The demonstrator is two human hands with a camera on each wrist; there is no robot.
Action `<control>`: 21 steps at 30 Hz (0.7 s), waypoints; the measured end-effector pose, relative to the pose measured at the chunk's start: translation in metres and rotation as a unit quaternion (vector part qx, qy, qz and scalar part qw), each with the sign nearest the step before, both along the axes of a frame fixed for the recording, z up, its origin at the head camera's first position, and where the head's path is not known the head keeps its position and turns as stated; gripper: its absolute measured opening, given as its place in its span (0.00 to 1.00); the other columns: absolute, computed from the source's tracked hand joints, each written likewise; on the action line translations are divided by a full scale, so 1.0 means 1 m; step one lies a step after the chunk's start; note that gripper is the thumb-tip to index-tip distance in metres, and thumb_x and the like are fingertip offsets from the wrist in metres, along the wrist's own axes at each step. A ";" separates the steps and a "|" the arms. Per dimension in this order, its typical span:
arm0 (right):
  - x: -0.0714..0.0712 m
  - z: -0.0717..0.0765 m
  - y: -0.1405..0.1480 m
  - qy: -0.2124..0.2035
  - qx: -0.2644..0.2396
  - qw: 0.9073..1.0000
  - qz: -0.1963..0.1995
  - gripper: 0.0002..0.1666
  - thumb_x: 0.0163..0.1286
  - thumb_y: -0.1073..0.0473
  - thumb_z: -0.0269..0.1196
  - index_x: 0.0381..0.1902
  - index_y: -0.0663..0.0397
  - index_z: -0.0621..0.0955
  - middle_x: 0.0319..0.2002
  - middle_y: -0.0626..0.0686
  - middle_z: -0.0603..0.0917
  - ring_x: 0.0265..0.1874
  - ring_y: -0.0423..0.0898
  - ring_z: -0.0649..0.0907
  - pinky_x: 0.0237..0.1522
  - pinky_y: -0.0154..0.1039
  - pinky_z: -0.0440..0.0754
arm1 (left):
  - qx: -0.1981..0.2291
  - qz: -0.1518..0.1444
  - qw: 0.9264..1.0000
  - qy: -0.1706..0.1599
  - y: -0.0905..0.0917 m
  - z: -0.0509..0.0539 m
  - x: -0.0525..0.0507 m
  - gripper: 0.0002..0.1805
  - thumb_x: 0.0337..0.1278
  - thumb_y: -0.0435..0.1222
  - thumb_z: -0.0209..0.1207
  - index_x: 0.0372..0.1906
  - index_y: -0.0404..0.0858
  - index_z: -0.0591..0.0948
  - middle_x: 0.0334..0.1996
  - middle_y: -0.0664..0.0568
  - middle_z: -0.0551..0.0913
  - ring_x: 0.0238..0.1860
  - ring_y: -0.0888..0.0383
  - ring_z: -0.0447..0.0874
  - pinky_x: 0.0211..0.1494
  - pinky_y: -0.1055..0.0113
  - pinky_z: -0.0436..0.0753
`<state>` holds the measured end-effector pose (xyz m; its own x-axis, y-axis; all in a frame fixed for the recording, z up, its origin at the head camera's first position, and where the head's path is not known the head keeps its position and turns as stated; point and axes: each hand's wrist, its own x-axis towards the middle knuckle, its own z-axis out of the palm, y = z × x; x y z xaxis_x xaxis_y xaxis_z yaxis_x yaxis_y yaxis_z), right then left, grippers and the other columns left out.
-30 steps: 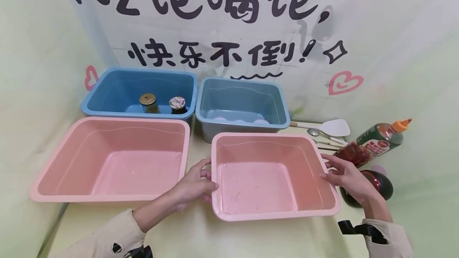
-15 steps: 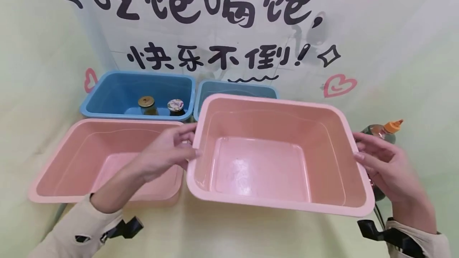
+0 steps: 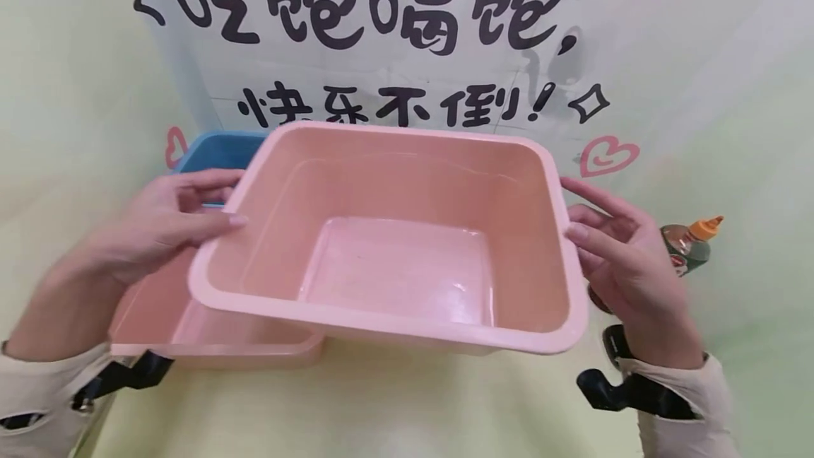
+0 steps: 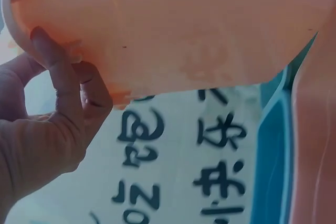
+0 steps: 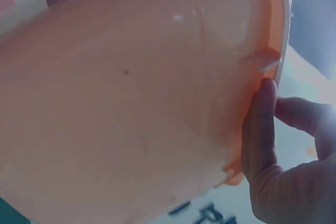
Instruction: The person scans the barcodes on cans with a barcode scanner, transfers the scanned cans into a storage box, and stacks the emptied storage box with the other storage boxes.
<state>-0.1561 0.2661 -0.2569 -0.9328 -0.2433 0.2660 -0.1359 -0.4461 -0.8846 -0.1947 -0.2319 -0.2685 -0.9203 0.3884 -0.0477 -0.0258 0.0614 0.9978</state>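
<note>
Between both hands a pink plastic basin (image 3: 394, 267) hangs above the table, its inside facing the head camera and nothing lying in it. My left hand (image 3: 159, 225) pinches its left rim, thumb on the inner side and fingers beneath the lip. On the opposite rim, my right hand (image 3: 626, 253) grips with the thumb inside and fingers behind. Both wrist views show the basin's outer wall (image 4: 173, 30) with fingers tucked under its edge. Part of a second pink basin (image 3: 216, 352) shows below the raised one on the left.
A blue basin (image 3: 216, 150) at the back left is mostly covered by the raised basin. At the right stands a sauce bottle (image 3: 689, 242) with an orange cap. A printed cloth (image 3: 407, 62) hangs behind the table (image 3: 381, 408).
Both hands have lifted the pink basin off the table, then carried it leftward. It now covers most of the blue basins and overlaps the other pink one.
</note>
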 end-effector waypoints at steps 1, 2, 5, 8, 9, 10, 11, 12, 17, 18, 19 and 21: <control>-0.002 0.002 -0.010 0.002 -0.003 1.000 -0.002 0.32 0.69 0.81 0.49 0.70 0.68 0.67 0.37 0.62 0.87 0.35 0.51 0.89 0.37 0.42 0.89 | 0.003 0.005 1.000 0.004 -0.011 0.001 0.000 0.26 0.63 0.21 0.55 0.63 0.44 0.76 0.46 0.50 0.86 0.34 0.51 0.91 0.34 0.57 0.88; -0.003 0.004 -0.019 0.003 -0.009 1.000 -0.004 0.31 0.69 0.80 0.50 0.70 0.68 0.68 0.37 0.61 0.87 0.34 0.50 0.89 0.35 0.41 0.89 | 0.001 0.009 1.000 0.009 -0.022 0.002 -0.001 0.27 0.64 0.21 0.54 0.63 0.46 0.77 0.46 0.50 0.86 0.34 0.51 0.91 0.33 0.57 0.88; -0.009 0.008 -0.048 0.001 -0.019 1.000 0.010 0.31 0.68 0.80 0.53 0.69 0.66 0.70 0.36 0.58 0.87 0.34 0.47 0.88 0.37 0.40 0.89 | -0.030 0.030 0.999 0.026 -0.056 0.005 -0.003 0.29 0.64 0.20 0.53 0.62 0.51 0.79 0.46 0.53 0.87 0.34 0.52 0.91 0.32 0.58 0.88; -0.015 0.008 -0.076 -0.005 -0.013 1.000 0.021 0.32 0.65 0.78 0.59 0.67 0.62 0.72 0.35 0.54 0.87 0.35 0.44 0.88 0.40 0.39 0.89 | -0.126 0.080 0.987 0.052 -0.087 0.008 -0.005 0.31 0.65 0.21 0.54 0.59 0.61 0.79 0.42 0.59 0.88 0.32 0.56 0.90 0.29 0.59 0.88; -0.017 0.008 -0.086 -0.007 -0.006 1.000 0.024 0.33 0.64 0.77 0.61 0.68 0.61 0.73 0.35 0.53 0.87 0.35 0.44 0.87 0.41 0.38 0.88 | -0.153 0.096 0.982 0.056 -0.097 0.008 -0.005 0.31 0.65 0.22 0.55 0.57 0.64 0.78 0.40 0.61 0.88 0.31 0.56 0.90 0.28 0.59 0.87; -0.019 0.007 -0.094 -0.009 0.000 1.000 0.026 0.35 0.63 0.77 0.62 0.68 0.60 0.72 0.34 0.52 0.86 0.34 0.43 0.87 0.41 0.39 0.89 | -0.178 0.114 0.976 0.060 -0.107 0.008 -0.006 0.32 0.65 0.23 0.56 0.56 0.67 0.77 0.38 0.62 0.88 0.29 0.57 0.90 0.25 0.59 0.86; -0.021 0.006 -0.102 -0.009 0.005 1.000 0.030 0.36 0.62 0.77 0.62 0.68 0.59 0.71 0.34 0.52 0.86 0.34 0.43 0.87 0.40 0.38 0.89 | -0.196 0.129 0.970 0.065 -0.117 0.007 -0.008 0.33 0.64 0.22 0.56 0.55 0.68 0.77 0.36 0.63 0.87 0.27 0.58 0.90 0.23 0.59 0.86; -0.022 0.006 -0.110 -0.010 0.007 0.999 0.036 0.37 0.62 0.77 0.62 0.69 0.59 0.70 0.35 0.52 0.86 0.33 0.44 0.87 0.39 0.38 0.89 | -0.206 0.143 0.966 0.065 -0.128 0.006 -0.011 0.33 0.64 0.22 0.57 0.55 0.69 0.77 0.34 0.64 0.87 0.26 0.59 0.89 0.22 0.59 0.85; -0.030 0.005 -0.146 -0.013 0.029 0.997 0.065 0.41 0.61 0.79 0.57 0.73 0.60 0.65 0.36 0.52 0.86 0.33 0.44 0.88 0.38 0.40 0.89 | -0.229 0.173 0.955 0.073 -0.208 -0.023 -0.044 0.34 0.63 0.26 0.60 0.65 0.64 0.74 0.33 0.70 0.85 0.24 0.61 0.88 0.20 0.60 0.84; -0.033 0.004 -0.153 -0.012 0.035 0.997 0.072 0.41 0.60 0.79 0.57 0.73 0.60 0.65 0.36 0.52 0.86 0.33 0.44 0.88 0.39 0.41 0.89 | -0.244 0.178 0.951 0.066 -0.226 -0.030 -0.052 0.33 0.64 0.29 0.61 0.67 0.64 0.72 0.33 0.71 0.84 0.23 0.60 0.88 0.21 0.59 0.84; -0.035 0.003 -0.160 -0.012 0.044 0.996 0.076 0.42 0.60 0.79 0.56 0.73 0.60 0.65 0.36 0.52 0.85 0.33 0.43 0.88 0.41 0.42 0.89 | -0.255 0.181 0.948 0.063 -0.245 -0.039 -0.061 0.33 0.64 0.31 0.61 0.69 0.63 0.71 0.33 0.72 0.83 0.23 0.58 0.88 0.22 0.58 0.84; -0.040 0.000 -0.173 -0.014 0.054 0.995 0.080 0.42 0.60 0.79 0.57 0.73 0.59 0.65 0.37 0.52 0.85 0.34 0.42 0.89 0.43 0.42 0.89 | -0.281 0.189 0.939 0.057 -0.274 -0.052 -0.076 0.34 0.64 0.36 0.63 0.71 0.61 0.68 0.33 0.72 0.82 0.22 0.53 0.88 0.22 0.55 0.84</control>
<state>-0.1964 0.0931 -0.2572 -0.8863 -0.4152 0.2050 -0.0457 -0.3621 -0.9310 -0.2710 -0.5060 -0.3207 -0.9989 -0.0236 -0.0412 -0.0472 0.5863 0.8087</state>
